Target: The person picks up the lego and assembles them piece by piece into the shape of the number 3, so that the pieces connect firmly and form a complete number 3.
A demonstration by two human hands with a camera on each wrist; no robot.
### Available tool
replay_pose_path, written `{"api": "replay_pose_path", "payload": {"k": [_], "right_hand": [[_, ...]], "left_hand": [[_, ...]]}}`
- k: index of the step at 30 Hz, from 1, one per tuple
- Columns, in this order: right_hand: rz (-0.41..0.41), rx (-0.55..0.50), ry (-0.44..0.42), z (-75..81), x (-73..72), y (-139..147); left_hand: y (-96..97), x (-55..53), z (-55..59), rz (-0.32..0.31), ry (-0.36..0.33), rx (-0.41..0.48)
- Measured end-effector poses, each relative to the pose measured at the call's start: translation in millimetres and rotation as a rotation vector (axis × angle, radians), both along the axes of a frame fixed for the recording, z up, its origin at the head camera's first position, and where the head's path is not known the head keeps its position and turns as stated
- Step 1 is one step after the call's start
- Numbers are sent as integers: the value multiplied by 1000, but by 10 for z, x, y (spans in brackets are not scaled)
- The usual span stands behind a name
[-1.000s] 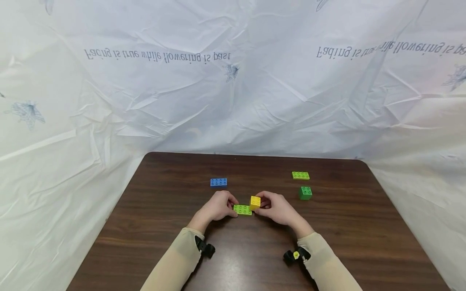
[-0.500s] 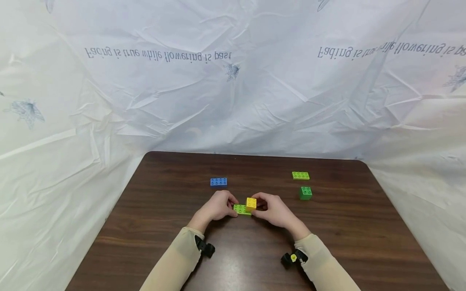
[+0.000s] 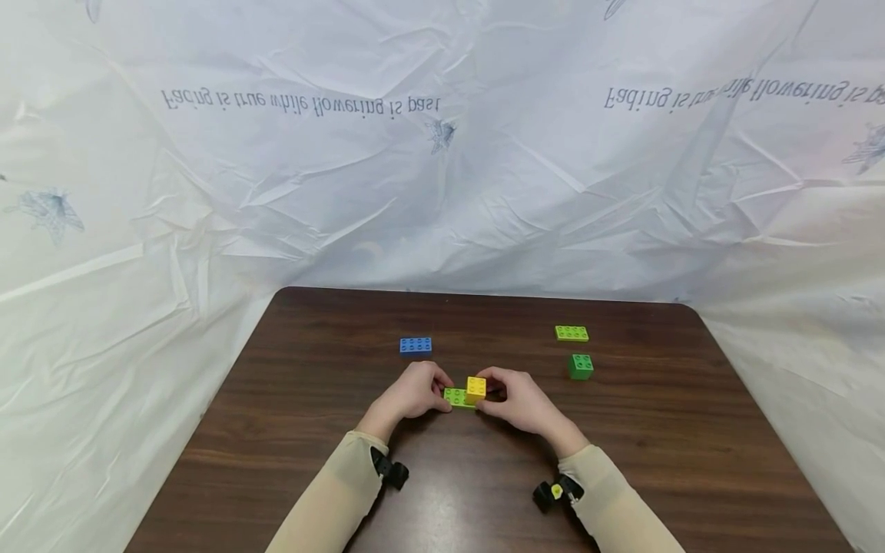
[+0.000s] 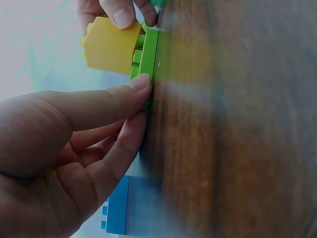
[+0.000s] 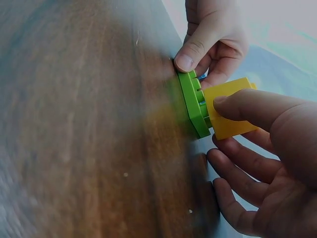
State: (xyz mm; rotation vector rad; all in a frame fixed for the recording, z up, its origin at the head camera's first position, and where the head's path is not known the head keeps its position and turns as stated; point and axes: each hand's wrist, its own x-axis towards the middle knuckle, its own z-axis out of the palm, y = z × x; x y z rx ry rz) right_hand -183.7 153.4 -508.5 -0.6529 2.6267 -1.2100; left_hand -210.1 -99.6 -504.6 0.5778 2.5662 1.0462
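Note:
My left hand (image 3: 417,390) pinches the left end of a lime-green toy building plate (image 3: 456,397) between thumb and fingers, low at the table. Over the plate's right end is a square yellow building brick (image 3: 476,389), which my right hand (image 3: 522,399) grips by its sides. In the right wrist view the yellow brick (image 5: 233,106) sits slightly tilted at the studs of the plate (image 5: 190,99), and parts of the studs show between the two. The left wrist view also shows stud sides under the yellow brick (image 4: 111,45). My left fingertips hide the plate's left end.
A blue plate (image 3: 415,346) lies just beyond my left hand. Farther back on the right are a green square brick (image 3: 581,367) and another lime-green plate (image 3: 571,333). The dark wooden table (image 3: 332,322) ends at a white printed sheet (image 3: 442,207).
My right hand has carried the yellow brick left and slightly down onto the right end of the lime-green plate. The left hand has stayed in place, holding the plate.

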Motion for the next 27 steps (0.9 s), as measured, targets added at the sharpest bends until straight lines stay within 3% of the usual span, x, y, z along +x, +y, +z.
{"api": "replay_pose_path", "payload": {"k": [27], "right_hand": [[12, -2, 9, -4, 37, -29]], "left_hand": [[-5, 17, 5, -2, -17, 8]]}}
